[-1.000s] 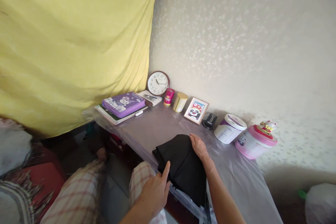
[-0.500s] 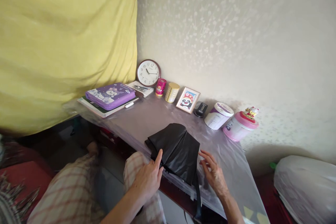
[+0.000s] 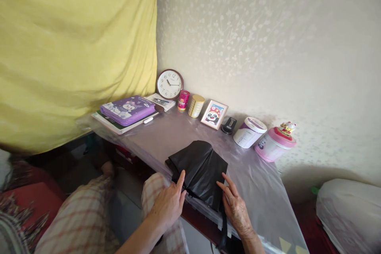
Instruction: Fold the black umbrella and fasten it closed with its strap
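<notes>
A black folding umbrella [image 3: 199, 170] lies on the near edge of the table, its fabric loose and fanned out. A dark strap [image 3: 223, 228] hangs from its right side over the edge. At its near left side is my left hand [image 3: 169, 202], index finger stretched along the fabric and the other fingers curled in at the umbrella's lower end. What lies under those curled fingers is hidden. My right hand [image 3: 235, 204] is open at the right edge, fingertips touching the fabric and thumb side near the strap.
Along the wall stand a round clock [image 3: 170, 84], a pink can [image 3: 183, 100], a yellow-lidded jar [image 3: 196, 106], a panda picture frame [image 3: 214, 114], a black stapler-like object [image 3: 229, 126] and two tubs [image 3: 250, 132]. A purple case [image 3: 127, 110] rests on books at left.
My right hand has moved left, from beside the umbrella onto its right edge. My left hand and the umbrella stay nearly where they were; the view has shifted slightly.
</notes>
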### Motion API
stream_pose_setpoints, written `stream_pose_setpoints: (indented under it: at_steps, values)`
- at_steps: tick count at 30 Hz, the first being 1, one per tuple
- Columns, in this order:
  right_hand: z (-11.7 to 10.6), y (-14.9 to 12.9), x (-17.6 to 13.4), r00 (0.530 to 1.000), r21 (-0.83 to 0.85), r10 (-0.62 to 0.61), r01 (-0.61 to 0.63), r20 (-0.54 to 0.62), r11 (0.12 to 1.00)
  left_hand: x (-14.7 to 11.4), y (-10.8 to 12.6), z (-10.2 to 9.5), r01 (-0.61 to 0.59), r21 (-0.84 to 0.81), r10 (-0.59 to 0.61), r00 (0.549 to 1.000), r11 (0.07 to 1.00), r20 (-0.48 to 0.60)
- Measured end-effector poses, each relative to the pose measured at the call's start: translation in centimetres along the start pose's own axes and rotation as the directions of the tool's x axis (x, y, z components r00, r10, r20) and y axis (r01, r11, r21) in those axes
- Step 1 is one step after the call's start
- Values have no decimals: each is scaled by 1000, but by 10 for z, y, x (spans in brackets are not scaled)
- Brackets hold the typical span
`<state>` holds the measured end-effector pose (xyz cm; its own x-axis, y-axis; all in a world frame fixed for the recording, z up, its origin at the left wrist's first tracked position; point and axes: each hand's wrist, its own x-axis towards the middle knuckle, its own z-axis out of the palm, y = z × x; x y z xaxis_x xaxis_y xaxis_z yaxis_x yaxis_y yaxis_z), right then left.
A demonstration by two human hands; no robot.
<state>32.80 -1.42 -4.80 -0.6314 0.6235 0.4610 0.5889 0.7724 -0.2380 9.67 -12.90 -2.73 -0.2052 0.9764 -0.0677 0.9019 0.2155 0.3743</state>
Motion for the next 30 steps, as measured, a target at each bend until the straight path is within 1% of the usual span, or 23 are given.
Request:
stream_pose_setpoints:
  at_steps: [5,9,13,17,21,27,30]
  values:
    - [3,-3,-1,999,40,-7,9,-53,999,0,0,1,9,-8,-9,1000,1000,1]
    - [1,-4,1,999,65,-16,19,-46,998,0,0,2,19,-12,-19,1000,1000,15]
    - [-5,-9,11,999,104,-2,7,-53,995,1,-1,2,13,-17,-13,1000,1000,16]
    - [-13,-15,31,992,173,38,-17,-122,985,1,-2,3,7,-19,-7,1000,1000,6]
    - [-15,-25,61,981,244,30,17,-190,970,2,-3,2,13,-38,-12,999,999,31]
    - [0,-41,105,974,260,-54,112,-221,959,4,-4,2,19,-80,-17,999,997,28]
    - [10,-50,122,975,240,-79,129,-207,962,5,-6,0,23,-102,-19,999,995,48]
